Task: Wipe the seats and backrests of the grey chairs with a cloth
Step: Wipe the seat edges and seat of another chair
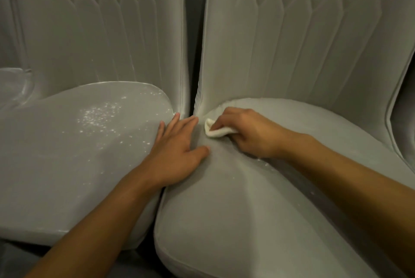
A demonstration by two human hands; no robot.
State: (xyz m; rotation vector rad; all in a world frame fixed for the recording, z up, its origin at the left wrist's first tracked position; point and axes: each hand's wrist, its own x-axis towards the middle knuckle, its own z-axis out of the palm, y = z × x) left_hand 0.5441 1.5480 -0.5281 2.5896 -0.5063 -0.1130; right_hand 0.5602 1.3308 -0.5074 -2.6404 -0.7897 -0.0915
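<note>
Two grey chairs stand side by side, their seats touching. My right hand (247,130) grips a small white cloth (215,130) and presses it on the back left corner of the right chair's seat (235,210), close to its quilted backrest (292,35). My left hand (179,149) lies flat with straight fingers across the seam between the two seats, fingertips near the gap between the backrests. The left chair's seat (67,154) carries a patch of white specks (101,116), and its backrest (101,26) shows a few pale marks low down.
A dark narrow gap (193,53) runs between the two backrests. Part of a third grey seat (13,84) shows at the far left. Dark floor (13,262) is visible under the front edges of the seats. A few white specks (265,163) lie beside my right wrist.
</note>
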